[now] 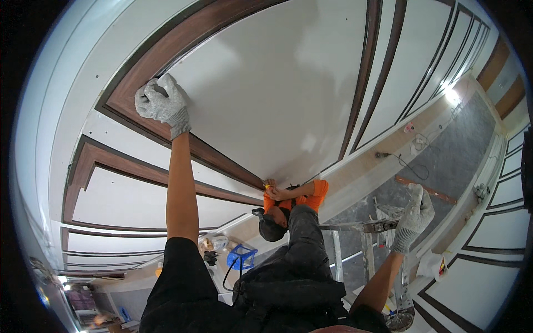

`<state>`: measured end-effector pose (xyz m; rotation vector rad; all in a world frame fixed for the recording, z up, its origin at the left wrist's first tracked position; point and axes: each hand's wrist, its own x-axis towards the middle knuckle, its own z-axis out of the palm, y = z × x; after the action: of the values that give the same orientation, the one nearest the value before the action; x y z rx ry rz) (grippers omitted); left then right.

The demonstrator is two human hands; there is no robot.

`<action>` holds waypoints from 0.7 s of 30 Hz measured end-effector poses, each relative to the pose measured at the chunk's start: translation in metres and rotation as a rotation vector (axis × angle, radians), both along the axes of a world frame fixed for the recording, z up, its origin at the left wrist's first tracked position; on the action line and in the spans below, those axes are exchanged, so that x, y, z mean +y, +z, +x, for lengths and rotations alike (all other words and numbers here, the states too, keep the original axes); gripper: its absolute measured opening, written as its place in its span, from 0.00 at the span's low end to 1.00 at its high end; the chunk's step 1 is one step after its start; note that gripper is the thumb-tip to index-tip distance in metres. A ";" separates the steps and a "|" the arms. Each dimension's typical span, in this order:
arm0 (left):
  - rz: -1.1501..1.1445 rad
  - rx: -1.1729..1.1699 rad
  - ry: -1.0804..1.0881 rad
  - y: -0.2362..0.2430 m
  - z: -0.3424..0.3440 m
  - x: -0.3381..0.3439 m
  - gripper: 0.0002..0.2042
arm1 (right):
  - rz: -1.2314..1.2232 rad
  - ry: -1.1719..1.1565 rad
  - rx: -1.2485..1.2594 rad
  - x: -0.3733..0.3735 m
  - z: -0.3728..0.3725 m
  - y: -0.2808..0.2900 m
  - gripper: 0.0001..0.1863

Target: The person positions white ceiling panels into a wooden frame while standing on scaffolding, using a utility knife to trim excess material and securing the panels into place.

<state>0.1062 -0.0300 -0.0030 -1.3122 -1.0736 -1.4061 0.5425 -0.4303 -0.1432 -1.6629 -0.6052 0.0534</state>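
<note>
My left hand, in a grey knit glove, is raised to the corner of a brown wood-grain moulding frame on the white wall panel. Its fingers are curled at the trim's inner edge; whatever is in them is hidden. Low on the right, my right hand, gloved alike, is held above the top of a metal stepladder. Its fingers are bent close together, and what they may hold cannot be made out. Below me, a co-worker in an orange shirt has both hands at the frame's lower end, with something small and yellow.
A blue plastic stool stands beside the co-worker. To the right hangs a white bucket near the ladder. Cables and a power tool lie on the ledge and grey floor. More brown-trimmed panels line both walls.
</note>
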 end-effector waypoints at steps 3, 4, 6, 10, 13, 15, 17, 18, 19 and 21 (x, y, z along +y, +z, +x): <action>0.028 0.003 0.044 0.000 0.002 -0.002 0.15 | -0.011 0.019 0.025 -0.001 -0.002 0.007 0.16; 0.002 -0.012 0.020 0.000 0.004 -0.003 0.14 | -0.031 0.028 0.060 -0.002 -0.004 0.010 0.16; -0.028 -0.029 -0.042 0.003 0.001 -0.003 0.16 | -0.051 0.020 0.114 -0.005 0.005 -0.001 0.16; -0.003 -0.042 -0.027 -0.007 -0.008 0.005 0.20 | -0.155 -0.009 0.043 -0.004 -0.002 0.010 0.18; 0.005 0.042 -0.099 -0.017 -0.019 0.016 0.20 | -0.113 -0.030 0.109 -0.007 -0.001 0.000 0.19; -0.059 0.008 -0.127 -0.016 -0.024 0.017 0.21 | -0.023 -0.038 0.120 -0.001 -0.011 0.005 0.18; -0.107 -0.057 -0.184 -0.012 -0.028 0.020 0.24 | -0.021 -0.029 0.108 -0.002 -0.002 -0.005 0.18; -0.105 -0.068 -0.151 -0.015 -0.026 0.014 0.21 | -0.018 -0.031 0.098 -0.004 0.002 -0.008 0.18; -0.104 -0.078 -0.125 -0.009 -0.003 -0.006 0.18 | -0.035 -0.037 0.099 -0.004 0.001 -0.009 0.17; -0.056 -0.068 -0.171 -0.001 0.011 -0.019 0.14 | -0.059 -0.038 0.106 -0.005 0.001 -0.005 0.16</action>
<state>0.1176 -0.0489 -0.0043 -1.4335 -1.0729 -1.5668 0.5439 -0.4352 -0.1487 -1.7165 -0.4952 0.1321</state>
